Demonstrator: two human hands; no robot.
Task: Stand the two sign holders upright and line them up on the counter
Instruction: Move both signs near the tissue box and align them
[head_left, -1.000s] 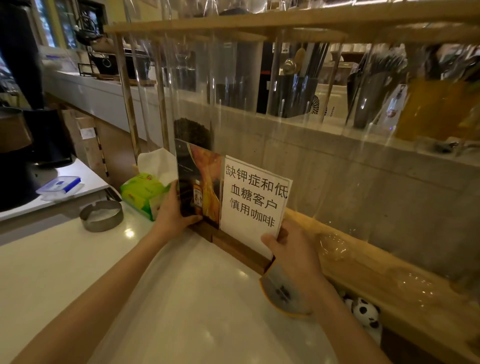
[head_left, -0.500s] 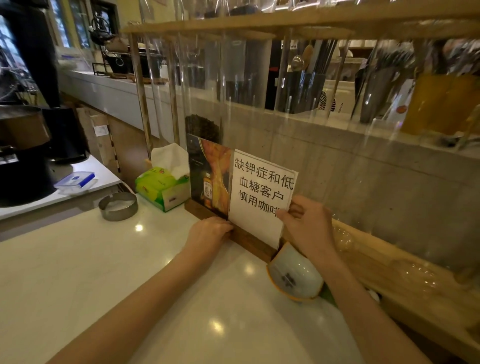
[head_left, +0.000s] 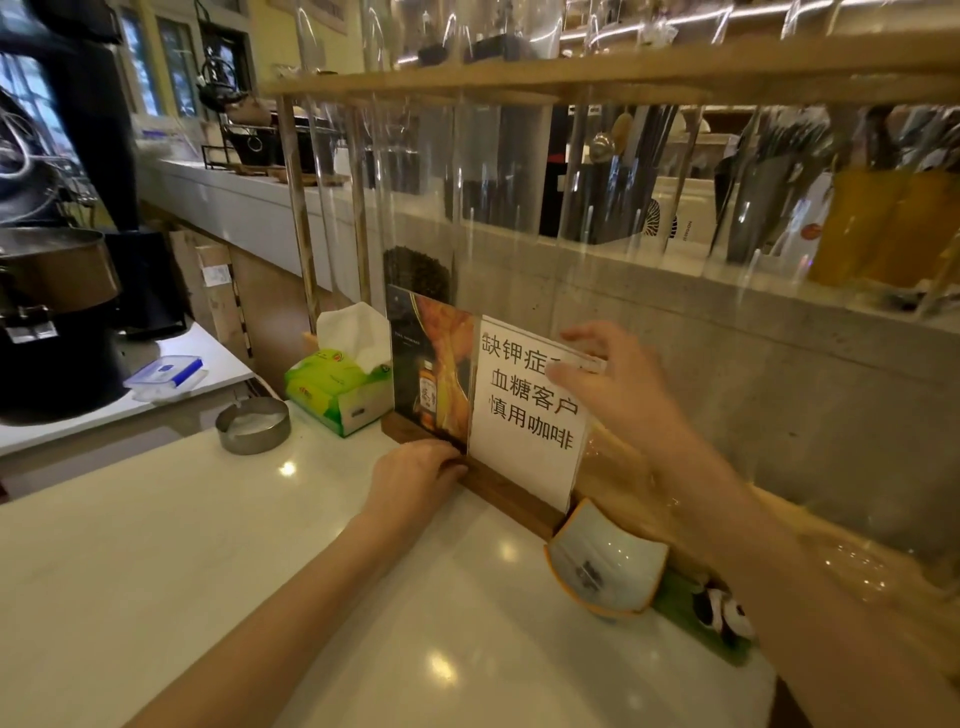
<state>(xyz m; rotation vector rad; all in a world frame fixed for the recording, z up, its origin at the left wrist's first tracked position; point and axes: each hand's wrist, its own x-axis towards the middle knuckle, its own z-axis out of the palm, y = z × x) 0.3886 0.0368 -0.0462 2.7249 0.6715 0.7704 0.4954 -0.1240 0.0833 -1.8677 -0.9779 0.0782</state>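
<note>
Two sign holders stand upright side by side at the back of the white counter (head_left: 208, 545), both on dark wooden bases. The left holder (head_left: 431, 364) shows a dark and orange bottle advert. The right holder (head_left: 524, 415) carries a white sheet with black Chinese characters. My left hand (head_left: 415, 480) rests on the wooden bases where the two meet, fingers pressed on the wood. My right hand (head_left: 618, 384) grips the upper right edge of the white sign, thumb across its front.
A green tissue box (head_left: 337, 387) sits left of the signs, a round metal ring (head_left: 253, 423) further left. A white and orange ceramic dish (head_left: 605, 561) and a panda figure (head_left: 722, 610) lie right of the bases. Clear tubes on a wooden rack (head_left: 571, 78) hang behind.
My left hand dropped from the advert holder's side to the bases. My right hand rose from the white sign's lower corner to its upper right edge. Both holders shifted back towards the wall.
</note>
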